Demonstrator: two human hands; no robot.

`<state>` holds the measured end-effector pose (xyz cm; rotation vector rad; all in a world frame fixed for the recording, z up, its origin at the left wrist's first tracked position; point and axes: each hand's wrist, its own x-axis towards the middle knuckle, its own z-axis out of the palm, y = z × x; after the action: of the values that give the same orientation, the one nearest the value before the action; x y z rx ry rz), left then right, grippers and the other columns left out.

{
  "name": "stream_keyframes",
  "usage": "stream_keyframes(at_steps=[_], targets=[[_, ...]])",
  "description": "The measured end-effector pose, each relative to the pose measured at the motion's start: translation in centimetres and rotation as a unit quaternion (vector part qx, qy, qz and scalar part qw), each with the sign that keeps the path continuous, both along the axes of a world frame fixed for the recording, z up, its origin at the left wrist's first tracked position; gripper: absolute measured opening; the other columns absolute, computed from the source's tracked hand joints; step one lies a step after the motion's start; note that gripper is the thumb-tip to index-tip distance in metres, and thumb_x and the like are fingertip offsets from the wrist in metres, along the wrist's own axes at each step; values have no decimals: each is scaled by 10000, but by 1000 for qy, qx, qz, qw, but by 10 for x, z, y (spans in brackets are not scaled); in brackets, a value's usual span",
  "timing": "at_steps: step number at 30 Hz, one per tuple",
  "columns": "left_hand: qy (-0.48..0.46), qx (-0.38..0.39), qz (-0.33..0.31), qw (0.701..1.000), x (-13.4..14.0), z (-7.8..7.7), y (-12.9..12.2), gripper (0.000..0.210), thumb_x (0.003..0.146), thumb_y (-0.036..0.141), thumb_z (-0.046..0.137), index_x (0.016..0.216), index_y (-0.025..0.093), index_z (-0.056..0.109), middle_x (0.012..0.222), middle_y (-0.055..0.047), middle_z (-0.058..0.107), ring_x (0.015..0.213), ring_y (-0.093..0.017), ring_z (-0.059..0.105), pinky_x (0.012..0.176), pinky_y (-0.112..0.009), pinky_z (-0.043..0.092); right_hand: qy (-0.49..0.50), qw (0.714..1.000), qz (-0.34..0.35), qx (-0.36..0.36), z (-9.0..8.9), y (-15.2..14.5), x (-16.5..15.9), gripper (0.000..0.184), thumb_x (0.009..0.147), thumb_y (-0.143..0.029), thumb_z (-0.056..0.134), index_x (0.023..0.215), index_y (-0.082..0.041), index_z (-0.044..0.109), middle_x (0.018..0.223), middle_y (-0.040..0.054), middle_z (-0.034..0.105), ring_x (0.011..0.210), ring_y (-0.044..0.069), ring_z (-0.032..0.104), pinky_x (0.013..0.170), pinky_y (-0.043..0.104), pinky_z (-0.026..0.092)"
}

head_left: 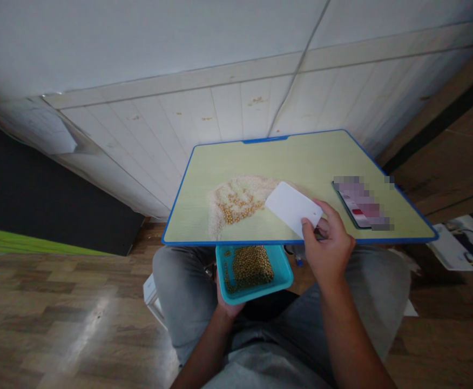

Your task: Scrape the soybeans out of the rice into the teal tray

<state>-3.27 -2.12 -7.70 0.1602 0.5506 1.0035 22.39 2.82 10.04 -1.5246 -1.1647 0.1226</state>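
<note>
White blank card [292,208] pinched in right hand [329,246]; left hand [229,307] clasps teal tray [285,275] of beans [251,266]

White panelled wall [228,108], wood-plank floor [58,313], dark panel [38,200] at left, glare on boards.

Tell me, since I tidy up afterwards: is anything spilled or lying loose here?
Yes. A loose heap of rice mixed with soybeans lies straight on the table, uncontained, beside the white card in the right hand.
</note>
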Motion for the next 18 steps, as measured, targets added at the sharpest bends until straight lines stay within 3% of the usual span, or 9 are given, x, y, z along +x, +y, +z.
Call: stream_keyframes(at_steps=[4,8,13,18], targets=[[-68,23,-11,997,-7,-21,-1,722,1032,787,432,1477,332,772,1548,10,771,1726,-313,394,1437,-560,249,-6,1000,3,-1,1,10,-1,433,970,-359,718,1375,-219,776,919,80,888,717,251,838,756,388,710],[-81,34,-19,996,-10,-32,-2,716,1040,778,424,1495,334,752,1570,10,749,1735,-293,373,1429,-560,270,-10,1000,26,6,6,18,-2,402,968,-330,704,1347,-223,786,985,88,894,756,245,844,735,366,697],[-88,40,-33,995,-12,-33,-2,683,1034,759,458,1489,346,755,1583,36,729,1696,-304,447,1432,-528,271,8,996,81,22,5,21,1,341,974,-323,700,1292,-242,794,1023,66,892,852,247,861,726,358,697],[-93,50,-44,993,-13,-27,-4,643,1008,732,533,1491,373,758,1587,74,731,1644,-306,530,1432,-534,284,24,996,83,29,3,27,1,360,981,-315,693,1324,-247,778,1090,69,896,896,249,866,772,374,702]])
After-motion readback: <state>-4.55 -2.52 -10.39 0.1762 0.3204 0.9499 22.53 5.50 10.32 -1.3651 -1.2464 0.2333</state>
